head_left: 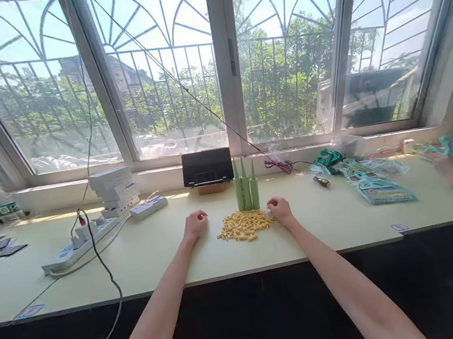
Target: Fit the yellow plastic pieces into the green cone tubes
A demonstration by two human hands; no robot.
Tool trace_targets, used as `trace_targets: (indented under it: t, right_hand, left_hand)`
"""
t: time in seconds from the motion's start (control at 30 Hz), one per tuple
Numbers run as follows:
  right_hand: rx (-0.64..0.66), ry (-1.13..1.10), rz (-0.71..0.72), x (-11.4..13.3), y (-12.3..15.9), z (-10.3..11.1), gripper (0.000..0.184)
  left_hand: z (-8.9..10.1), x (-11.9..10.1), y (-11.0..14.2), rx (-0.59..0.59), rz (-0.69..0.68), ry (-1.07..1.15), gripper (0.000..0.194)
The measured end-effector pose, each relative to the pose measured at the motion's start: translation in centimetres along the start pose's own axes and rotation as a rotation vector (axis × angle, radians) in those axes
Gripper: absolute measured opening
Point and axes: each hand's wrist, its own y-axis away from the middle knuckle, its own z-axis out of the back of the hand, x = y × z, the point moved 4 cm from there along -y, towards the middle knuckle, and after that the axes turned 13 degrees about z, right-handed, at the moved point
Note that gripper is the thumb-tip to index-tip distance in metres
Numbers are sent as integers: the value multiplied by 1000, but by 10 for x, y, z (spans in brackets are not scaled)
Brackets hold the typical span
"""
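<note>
A loose pile of small yellow pieces lies on the pale table straight ahead. Three green pointed cones stand upright just behind the pile. My left hand rests on the table left of the pile, fingers curled under into a loose fist, apart from the pieces. My right hand rests at the pile's right edge, fingers curled, touching or nearly touching the outer pieces. Whether either hand holds a piece is hidden.
A black device on a stand sits behind the cones. A power strip with cables and stacked white boxes lie to the left. Plastic packets and a small screwdriver lie right. Another person's hand reaches in at far right.
</note>
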Motion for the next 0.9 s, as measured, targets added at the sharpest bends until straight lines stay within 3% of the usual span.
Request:
trace_targets:
  t: [0.9]
  right_hand:
    - [-12,-44,-25,1,-1,-2,17]
  left_hand:
    - [1,7,0,6,-13,28,24]
